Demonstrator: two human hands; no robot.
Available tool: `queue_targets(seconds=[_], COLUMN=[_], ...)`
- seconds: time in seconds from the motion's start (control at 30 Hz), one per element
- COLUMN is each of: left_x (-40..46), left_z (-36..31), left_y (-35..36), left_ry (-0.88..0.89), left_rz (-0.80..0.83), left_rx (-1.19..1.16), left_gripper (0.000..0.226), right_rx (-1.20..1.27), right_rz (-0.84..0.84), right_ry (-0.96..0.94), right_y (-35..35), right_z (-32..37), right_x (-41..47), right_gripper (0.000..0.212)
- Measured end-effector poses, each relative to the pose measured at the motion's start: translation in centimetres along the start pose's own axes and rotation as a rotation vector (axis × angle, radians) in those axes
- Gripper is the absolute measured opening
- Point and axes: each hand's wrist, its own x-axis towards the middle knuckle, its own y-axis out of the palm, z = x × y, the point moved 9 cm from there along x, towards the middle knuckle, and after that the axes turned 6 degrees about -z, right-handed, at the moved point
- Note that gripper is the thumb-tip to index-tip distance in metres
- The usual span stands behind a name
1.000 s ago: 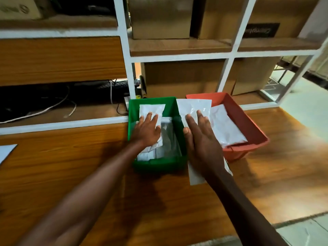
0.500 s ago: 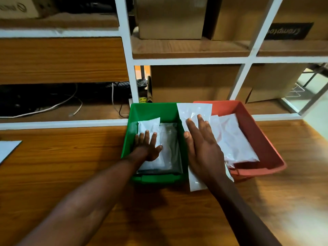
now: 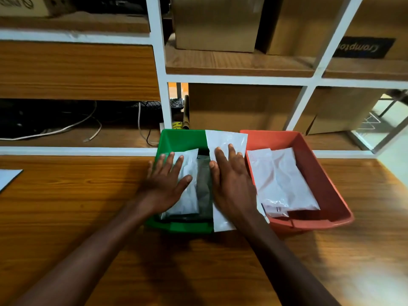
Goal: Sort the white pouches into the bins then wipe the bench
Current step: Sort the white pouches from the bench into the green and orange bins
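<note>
A green bin (image 3: 181, 139) and a red bin (image 3: 326, 184) stand side by side on the wooden bench (image 3: 66, 206). My left hand (image 3: 164, 184) lies flat, fingers spread, on a small white pouch (image 3: 189, 191) inside the green bin. My right hand (image 3: 231, 186) rests flat on a long white pouch (image 3: 227, 139) that lies across the green bin's right rim, between the two bins. Several white pouches (image 3: 282, 182) lie stacked in the red bin. Neither hand grips anything.
White shelving (image 3: 159, 69) with cardboard boxes (image 3: 220, 21) rises right behind the bins. Cables (image 3: 66, 129) and a keyboard (image 3: 159, 104) sit in the lower left shelf. A white sheet (image 3: 8, 177) lies at the bench's left edge.
My left hand slid toward me, bringing the small pouch down flat into the green bin. My right hand stayed pressed on the long pouch. The view moved closer.
</note>
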Motion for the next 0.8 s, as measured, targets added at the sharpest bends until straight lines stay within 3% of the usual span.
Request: queue_targets(seconds=[0.2,0.43,0.8], left_x=[-3.6,-4.3,-5.1], left_z=[3.8,5.7,7.6], left_y=[-3.5,-3.7,-4.0], left_ry=[-0.010,0.006,0.020], left_rz=[-0.177,-0.246,-0.267], left_rx=[-0.127,-0.255,-0.363], left_gripper=[0.084,0.081,0.076], right_rx=[-0.125,-0.266,-0.250], right_rz=[0.141,0.405,0.542], right_ry=[0.000,0.120,0.160], right_y=[5.8,15.4,18.2], right_z=[3.0,-3.1,-3.8], right_x=[2.6,3.2,1.8], right_gripper=[0.054,0.061,0.074])
